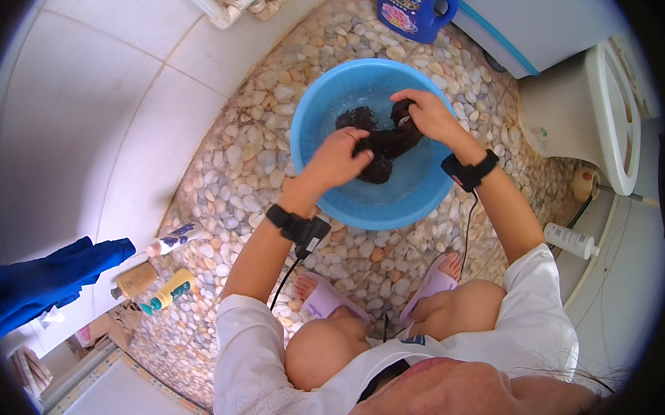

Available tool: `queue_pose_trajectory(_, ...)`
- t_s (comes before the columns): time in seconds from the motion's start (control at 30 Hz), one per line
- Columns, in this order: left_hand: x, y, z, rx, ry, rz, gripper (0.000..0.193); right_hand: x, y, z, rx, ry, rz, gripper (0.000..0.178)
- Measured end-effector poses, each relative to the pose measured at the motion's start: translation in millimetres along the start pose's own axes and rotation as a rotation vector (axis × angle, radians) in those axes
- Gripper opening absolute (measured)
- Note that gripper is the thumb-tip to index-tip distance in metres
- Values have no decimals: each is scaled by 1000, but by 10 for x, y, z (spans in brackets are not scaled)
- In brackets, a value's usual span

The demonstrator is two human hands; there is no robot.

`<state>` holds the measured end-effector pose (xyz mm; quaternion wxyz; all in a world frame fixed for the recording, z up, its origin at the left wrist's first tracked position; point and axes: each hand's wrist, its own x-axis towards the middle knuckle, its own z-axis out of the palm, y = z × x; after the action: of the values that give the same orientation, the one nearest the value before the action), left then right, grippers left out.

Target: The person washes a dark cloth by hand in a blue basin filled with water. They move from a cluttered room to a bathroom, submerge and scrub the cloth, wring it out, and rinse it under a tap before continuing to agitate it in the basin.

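A light-blue round basin (308, 180) with water in it stands on the pebble floor before me. In the water lies a wet dark-brown cloth (391, 142), bunched up; its exact kind cannot be made out. My right hand (429, 117) grips the cloth's upper right end, lifted near the basin's right side. Over the middle left part of the cloth, my left hand (337, 160) is closed on it, its fingertips partly hidden in the dark folds. Both wrists wear black straps with small boxes and cables.
A blue detergent jug (417, 9) stands beyond the basin, near a white appliance (540, 9). The toilet (579, 104) is at right, a white bottle (569, 240) below it. Several bottles, one yellow (173, 289), lie left. Blue cloth (58, 278) hangs by the tiled wall (133, 128).
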<state>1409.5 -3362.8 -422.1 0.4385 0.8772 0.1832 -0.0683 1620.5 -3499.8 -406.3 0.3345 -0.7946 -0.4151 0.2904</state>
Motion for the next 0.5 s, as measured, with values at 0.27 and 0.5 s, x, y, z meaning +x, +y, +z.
queue_pose_trajectory(0.27,225,-345,520,945,-266,-76,57,-89,488,951,-791,-319,173,34)
queue_pose_trajectory(0.5,256,-262,323,473,66,-191,43,-36,682,1003,-815,-431,269,32)
